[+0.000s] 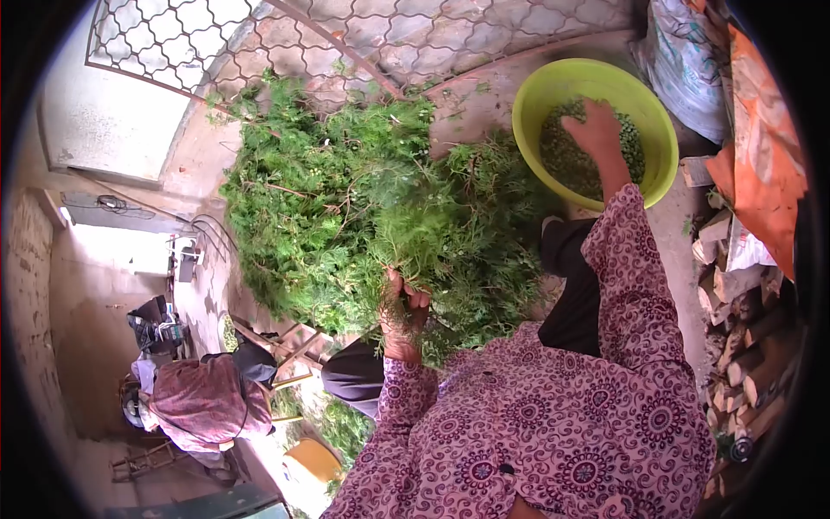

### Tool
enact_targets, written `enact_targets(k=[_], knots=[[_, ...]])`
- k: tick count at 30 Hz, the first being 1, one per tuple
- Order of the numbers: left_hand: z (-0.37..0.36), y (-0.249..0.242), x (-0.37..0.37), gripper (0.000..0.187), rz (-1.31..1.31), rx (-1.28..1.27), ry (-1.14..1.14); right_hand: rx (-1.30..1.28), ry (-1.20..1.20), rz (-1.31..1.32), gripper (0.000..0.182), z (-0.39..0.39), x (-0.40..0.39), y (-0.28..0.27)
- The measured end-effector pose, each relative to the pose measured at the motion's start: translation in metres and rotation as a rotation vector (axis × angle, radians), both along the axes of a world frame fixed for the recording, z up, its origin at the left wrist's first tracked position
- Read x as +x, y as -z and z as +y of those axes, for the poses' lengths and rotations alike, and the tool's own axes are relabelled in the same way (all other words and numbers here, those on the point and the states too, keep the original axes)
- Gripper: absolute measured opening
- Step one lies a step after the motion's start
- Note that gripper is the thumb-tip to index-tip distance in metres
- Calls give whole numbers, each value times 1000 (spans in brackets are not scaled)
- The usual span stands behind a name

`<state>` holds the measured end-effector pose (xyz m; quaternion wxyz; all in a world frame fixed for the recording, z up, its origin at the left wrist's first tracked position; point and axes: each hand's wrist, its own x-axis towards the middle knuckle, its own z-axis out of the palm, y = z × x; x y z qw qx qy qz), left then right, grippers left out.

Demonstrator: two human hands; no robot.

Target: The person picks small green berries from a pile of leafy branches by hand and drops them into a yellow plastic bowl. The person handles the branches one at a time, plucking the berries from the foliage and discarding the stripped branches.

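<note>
My left hand (405, 322) is closed around the stem of a leafy green branch (413, 238), whose feathery foliage fans out above the fingers. Behind and around it spreads a large heap of cut green branches (294, 216) on the ground. At the upper right, my right hand (598, 130) reaches into a yellow-green plastic basin (664, 143). Its thumb and fingers look apart, just over small green pieces (635, 147), perhaps seed cones, that cover the basin's bottom. Nothing can be made out between those fingers.
A metal lattice (380, 60) borders the heap. Stacked firewood (748, 346), an orange sheet (761, 147) and a white sack (687, 69) line the right side. Another person (203, 398) sits at the lower left, near a wooden stool (298, 350) and a yellow container (316, 458).
</note>
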<state>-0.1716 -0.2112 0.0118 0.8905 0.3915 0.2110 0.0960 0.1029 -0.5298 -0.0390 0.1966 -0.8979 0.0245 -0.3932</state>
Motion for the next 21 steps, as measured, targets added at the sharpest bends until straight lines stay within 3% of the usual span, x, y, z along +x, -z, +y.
enact_targets(k=[2,4,7,9,11,12,13,14,15,16,17,18,21], knots=[[-3,0,3,16,-99,-118,49,-83,89,163,35,-7,5,5],[-4,0,3,18,-58,-171,19,358,-249,340,27,-17,3,-9],[3,0,-2,15,158,1,-108,368,-346,306,22,-9,-13,-19],[22,-24,-10,11,161,333,-149,326,-370,368,21,-5,-21,-21],[82,-35,-29,15,92,1027,-218,251,-429,436,20,1,-34,-32],[106,-53,-40,10,52,945,-264,249,-427,440,20,0,-36,-34],[138,-62,-57,11,75,1065,-385,267,-464,426,20,0,-38,-33],[169,-74,-77,13,245,1336,-491,287,-503,413,20,1,-40,-32],[174,-93,-92,13,321,1397,-521,288,-508,420,20,3,-43,-32],[198,-100,-115,14,292,1209,-605,289,-517,389,20,4,-46,-33],[228,-98,-140,17,498,1500,-766,290,-523,354,20,5,-48,-35],[240,-94,-166,25,430,1507,-818,294,-522,355,20,7,-53,-39],[271,-92,-264,29,1140,1589,-669,258,-552,393,20,15,-64,-50]])
